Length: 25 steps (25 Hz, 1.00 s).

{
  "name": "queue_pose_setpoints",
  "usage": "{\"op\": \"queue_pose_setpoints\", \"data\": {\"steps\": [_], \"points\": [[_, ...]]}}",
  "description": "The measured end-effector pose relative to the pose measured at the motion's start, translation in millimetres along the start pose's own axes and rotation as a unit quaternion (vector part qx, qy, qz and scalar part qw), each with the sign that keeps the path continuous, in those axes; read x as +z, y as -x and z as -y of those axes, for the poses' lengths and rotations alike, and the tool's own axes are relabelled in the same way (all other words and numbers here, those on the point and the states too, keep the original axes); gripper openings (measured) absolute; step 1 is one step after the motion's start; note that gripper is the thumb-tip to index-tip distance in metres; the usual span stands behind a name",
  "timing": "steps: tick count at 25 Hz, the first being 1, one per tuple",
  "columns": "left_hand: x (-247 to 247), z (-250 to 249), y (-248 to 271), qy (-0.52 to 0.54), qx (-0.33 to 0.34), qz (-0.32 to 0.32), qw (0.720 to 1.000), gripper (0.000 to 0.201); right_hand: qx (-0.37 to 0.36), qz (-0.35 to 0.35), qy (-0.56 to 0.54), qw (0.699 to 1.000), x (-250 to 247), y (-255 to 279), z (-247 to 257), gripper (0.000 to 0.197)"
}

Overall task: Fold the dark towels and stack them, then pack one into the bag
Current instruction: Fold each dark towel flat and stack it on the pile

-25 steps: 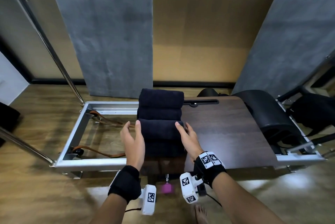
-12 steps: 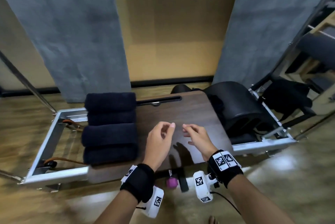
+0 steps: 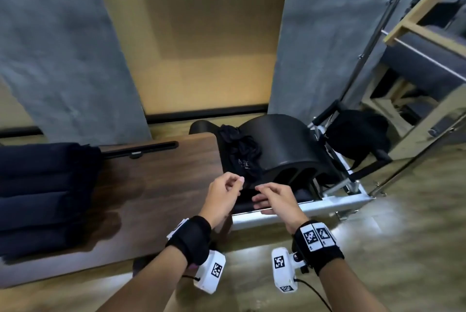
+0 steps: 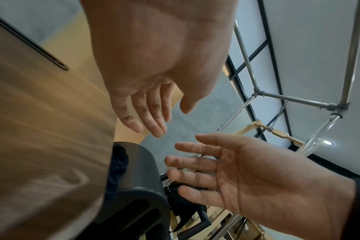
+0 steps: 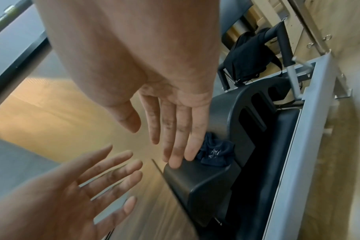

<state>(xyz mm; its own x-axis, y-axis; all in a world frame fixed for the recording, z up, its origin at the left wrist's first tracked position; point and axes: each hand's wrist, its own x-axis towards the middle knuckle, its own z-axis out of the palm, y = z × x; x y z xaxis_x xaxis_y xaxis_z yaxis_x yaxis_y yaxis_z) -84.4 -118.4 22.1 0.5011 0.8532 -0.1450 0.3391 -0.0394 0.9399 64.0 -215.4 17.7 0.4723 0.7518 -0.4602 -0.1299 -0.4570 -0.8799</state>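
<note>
Head view shows the left hand (image 3: 222,198) and the right hand (image 3: 277,200) side by side in the air over the right end of the wooden board (image 3: 156,185), both empty with fingers loose and slightly bent. The folded dark towels (image 3: 45,198) lie in a neat row at the board's left end, well apart from the hands. A crumpled dark cloth bag (image 3: 240,152) with faint lettering lies against the black curved barrel (image 3: 285,145), just beyond the fingertips. The step in hand appears to be fetching the bag; it would go best if both hands took the bag's mouth at opposite edges and spread it wide before a towel is brought across, since limp fabric tends to collapse shut. Whether the bag holds anything cannot be told. Another dark bundle (image 3: 358,135) hangs on the metal frame (image 3: 302,208) further right.
</note>
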Motion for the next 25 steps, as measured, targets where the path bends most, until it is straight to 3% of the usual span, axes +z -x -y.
{"op": "queue_pose_setpoints", "data": {"steps": [8,17,25], "points": [[45.4,-14.5,-71.0,0.024,-0.081,-0.026,0.996,0.015,0.041,0.011,0.041,0.998,-71.1,-96.0,14.3,0.020],[74.6,2.4,-229.4,0.089,-0.188,-0.067,0.976,0.017,0.113,0.060,0.150,0.981,-70.2,-293.5,24.9,0.014],[90.9,52.2,-327.5,0.078,-0.251,-0.093,0.960,0.012,0.191,0.096,0.185,0.959,-34.5,-434.9,-2.9,0.050]]}}
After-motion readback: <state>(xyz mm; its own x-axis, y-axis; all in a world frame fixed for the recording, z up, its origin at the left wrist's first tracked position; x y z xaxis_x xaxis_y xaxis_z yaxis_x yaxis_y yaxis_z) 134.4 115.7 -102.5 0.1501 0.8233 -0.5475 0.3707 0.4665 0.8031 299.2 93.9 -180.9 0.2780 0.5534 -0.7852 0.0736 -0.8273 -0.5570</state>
